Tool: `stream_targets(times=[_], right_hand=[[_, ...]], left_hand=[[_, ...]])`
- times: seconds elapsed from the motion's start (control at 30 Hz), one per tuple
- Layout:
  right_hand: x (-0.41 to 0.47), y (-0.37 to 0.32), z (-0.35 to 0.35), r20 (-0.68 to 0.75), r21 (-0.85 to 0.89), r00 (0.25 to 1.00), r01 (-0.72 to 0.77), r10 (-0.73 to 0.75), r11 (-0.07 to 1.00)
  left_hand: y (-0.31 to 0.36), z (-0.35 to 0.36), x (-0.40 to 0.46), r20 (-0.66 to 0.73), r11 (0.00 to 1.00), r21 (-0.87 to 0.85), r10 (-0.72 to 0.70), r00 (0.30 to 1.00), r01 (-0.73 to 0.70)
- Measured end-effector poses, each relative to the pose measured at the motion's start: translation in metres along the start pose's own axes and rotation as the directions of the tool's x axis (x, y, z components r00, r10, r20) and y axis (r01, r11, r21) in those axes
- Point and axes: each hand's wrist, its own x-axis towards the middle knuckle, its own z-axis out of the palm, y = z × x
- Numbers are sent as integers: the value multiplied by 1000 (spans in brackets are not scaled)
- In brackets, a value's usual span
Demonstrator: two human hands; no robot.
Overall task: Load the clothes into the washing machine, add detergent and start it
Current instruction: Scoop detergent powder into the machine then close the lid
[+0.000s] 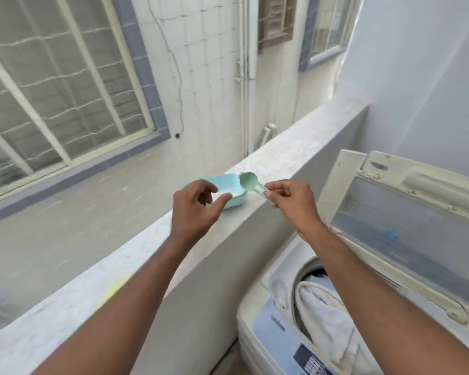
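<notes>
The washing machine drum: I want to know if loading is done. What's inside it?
Inside the washing machine, whose lid is raised, lies a white towel on darker clothes. The right forearm and the rim hide the rest of the drum.

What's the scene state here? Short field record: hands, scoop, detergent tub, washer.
left hand: loosely curled, holds nothing, hovers at the near side of the tub
right hand: pinches the scoop handle
scoop: pale green, bowl looks empty, beside the tub's right rim
detergent tub: light blue, open, white powder inside, sits on the ledge
washing machine: top loader, lid raised
clothes: white fabric in the drum
</notes>
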Motion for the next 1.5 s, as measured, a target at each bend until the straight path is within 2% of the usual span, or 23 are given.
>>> stream_targets(times=[0.07,0.17,0.23,0.33,0.5,0.57,0.9,1.2,1.37,1.5], right_hand=[[6,-14,23,15,-116,996,95,-94,989],[8,-32,52,81,-344,977,215,-199,914],[8,-41,65,139,-468,966,258,-219,845],[10,-52,77,212,-586,937,348,-276,732],[10,-56,89,303,-759,911,408,-280,507],[10,-55,90,302,-785,914,400,-271,474],[-4,-66,115,336,-738,908,420,-251,528],[-19,-81,122,322,-639,931,348,-173,686],[-12,-80,120,240,-524,970,153,-26,838],[-9,-76,115,150,-412,988,21,46,911]], left_hand=[[-20,-23,-1,-82,993,121,12,997,-2],[-48,-46,-7,-127,961,236,-119,985,147],[-60,-51,-10,-92,936,246,-234,968,250],[-64,-49,-5,-21,916,235,-330,944,325],[-62,-45,-1,107,908,300,-336,936,291],[-62,-47,-1,137,914,305,-320,937,267],[-60,-49,-2,131,922,289,-306,943,259],[-60,-47,-5,118,922,323,-262,958,212],[-60,-46,-5,120,912,359,-258,959,200],[-57,-46,-6,107,910,351,-273,956,220]])
